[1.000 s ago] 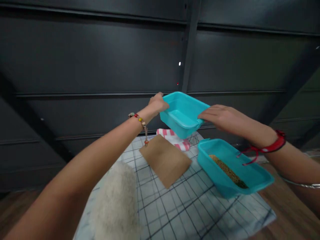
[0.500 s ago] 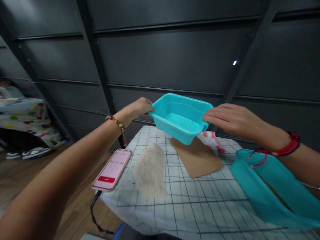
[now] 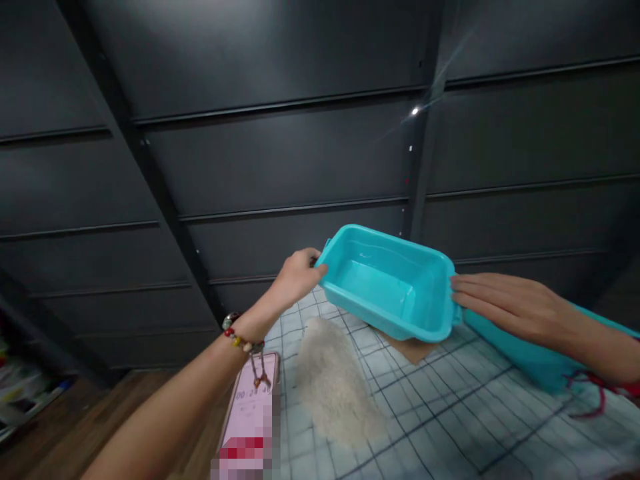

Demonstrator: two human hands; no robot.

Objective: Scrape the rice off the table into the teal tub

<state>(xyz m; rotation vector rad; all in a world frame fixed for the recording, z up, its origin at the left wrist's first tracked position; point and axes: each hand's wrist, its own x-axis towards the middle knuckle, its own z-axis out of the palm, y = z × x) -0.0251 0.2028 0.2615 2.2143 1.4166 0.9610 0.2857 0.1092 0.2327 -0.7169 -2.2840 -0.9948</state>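
Observation:
An empty turquoise plastic tub hangs tilted just above the checked cloth. My left hand is closed on the handle at its left end. My right hand lies with straight fingers against the tub's right end, steadying it. A heap of white rice lies on the cloth below and left of the tub. Brown paper shows under the tub's near edge.
A second turquoise tub sits at the right behind my right wrist. A pink phone lies at the cloth's left edge beside the rice. Dark panelled wall stands close behind the table; wooden floor shows at the lower left.
The tub has come lower and further right, nearer the cloth beside the rice. The view swung left and down; the second tub is now mostly hidden behind my right arm.

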